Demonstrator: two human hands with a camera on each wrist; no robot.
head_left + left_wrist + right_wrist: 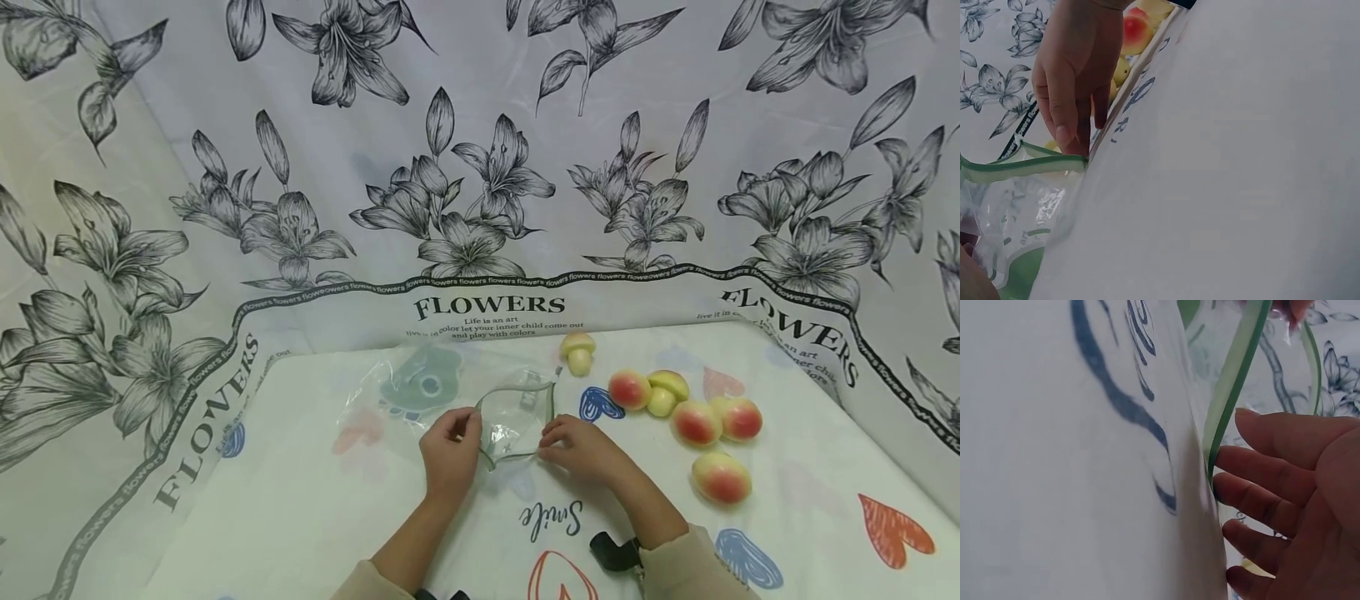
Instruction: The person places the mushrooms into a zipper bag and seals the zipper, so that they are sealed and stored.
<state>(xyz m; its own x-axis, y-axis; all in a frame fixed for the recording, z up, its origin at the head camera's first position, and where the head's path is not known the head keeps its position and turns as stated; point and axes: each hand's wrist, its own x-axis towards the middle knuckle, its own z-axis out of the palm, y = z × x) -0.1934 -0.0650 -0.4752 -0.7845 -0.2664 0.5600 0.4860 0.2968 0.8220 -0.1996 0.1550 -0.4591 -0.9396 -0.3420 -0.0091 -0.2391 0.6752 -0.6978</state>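
Note:
A clear plastic zip bag with a green-edged mouth lies on the white cloth, its mouth spread wide toward the right. A pale green print shows on its far left part. At the left side of the mouth, my left hand pinches the rim between thumb and fingers. My right hand is at the near right corner of the mouth. In the right wrist view, its fairly straight fingertips touch the green rim, with the thumb apart from the fingers. No item shows inside the bag.
Right of the bag lie toy mushrooms and several red-and-yellow peach-like fruits. A black curved piece sits by the right sleeve. Flower-printed cloth rises behind the table.

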